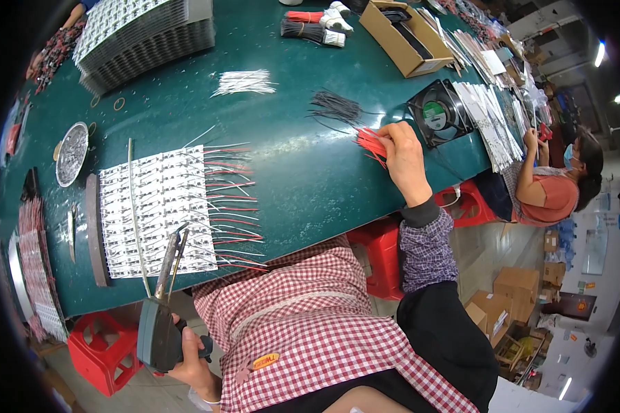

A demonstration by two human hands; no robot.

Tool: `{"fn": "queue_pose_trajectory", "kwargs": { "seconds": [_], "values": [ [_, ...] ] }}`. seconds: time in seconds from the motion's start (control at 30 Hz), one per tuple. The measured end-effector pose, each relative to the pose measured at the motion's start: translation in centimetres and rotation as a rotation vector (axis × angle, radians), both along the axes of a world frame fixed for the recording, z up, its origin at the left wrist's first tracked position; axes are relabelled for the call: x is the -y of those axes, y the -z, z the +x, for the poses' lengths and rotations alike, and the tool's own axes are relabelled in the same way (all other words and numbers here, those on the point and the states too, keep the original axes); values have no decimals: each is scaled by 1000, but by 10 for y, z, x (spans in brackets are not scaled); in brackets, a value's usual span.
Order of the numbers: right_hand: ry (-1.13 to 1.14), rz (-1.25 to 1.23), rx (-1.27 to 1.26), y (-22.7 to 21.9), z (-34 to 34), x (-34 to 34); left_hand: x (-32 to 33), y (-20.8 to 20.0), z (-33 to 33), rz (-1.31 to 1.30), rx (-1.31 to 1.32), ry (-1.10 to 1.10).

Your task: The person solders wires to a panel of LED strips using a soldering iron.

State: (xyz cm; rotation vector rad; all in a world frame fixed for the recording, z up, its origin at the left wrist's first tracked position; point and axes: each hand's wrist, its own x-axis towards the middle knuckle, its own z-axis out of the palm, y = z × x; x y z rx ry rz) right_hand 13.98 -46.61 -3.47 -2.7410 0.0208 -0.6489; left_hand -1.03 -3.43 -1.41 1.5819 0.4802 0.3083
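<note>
My left hand point(191, 361) grips a soldering gun point(160, 334) with a dark teal body. Its long tip and thin solder tube reach over a white panel of small circuit boards point(162, 206). Red and white wires point(234, 199) stick out in a row from the panel's right edge. My right hand point(406, 162) is closed at the fingertips on a small pile of short red wires point(370, 143); how many wires it pinches is hidden. Just beyond lies a pile of black wires point(336, 107). Farther back on the table is a bundle of white wires point(244, 82).
A black fan point(439, 113) stands right of my right hand. A dark bar point(96, 230) and a round metal dish point(72, 155) lie left of the panel. Stacked panels point(145, 41) and a cardboard box point(406, 38) stand farther back. A co-worker point(551, 186) sits at the right.
</note>
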Motion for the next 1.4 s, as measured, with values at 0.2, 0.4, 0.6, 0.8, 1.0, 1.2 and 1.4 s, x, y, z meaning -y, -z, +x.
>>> {"fn": "queue_pose_trajectory", "kwargs": {
  "seconds": [0.2, 0.4, 0.6, 0.8, 1.0, 1.2, 1.4],
  "values": [
    [-10, -25, -21, -13, 0, -4, 0, -1, 6, -8, 4, -12],
    [-210, -289, -174, -61, 4, -32, -4, -5, 7, 39, -27, 61],
    [-398, -727, -279, -73, 32, -83, -9, 0, 12, 60, 46, 8],
    [-507, -1031, -378, -46, 57, -109, -21, 2, 14, 39, 105, -12],
    [-525, -786, -382, -72, 77, -132, -29, -18, 42, -107, 25, -37],
    [-585, -89, -253, -67, 97, -185, -32, -19, 71, -135, -10, -52],
    [-711, 83, -148, -36, 104, -235, -34, -7, 88, 42, 2, 35]
  ]
}}
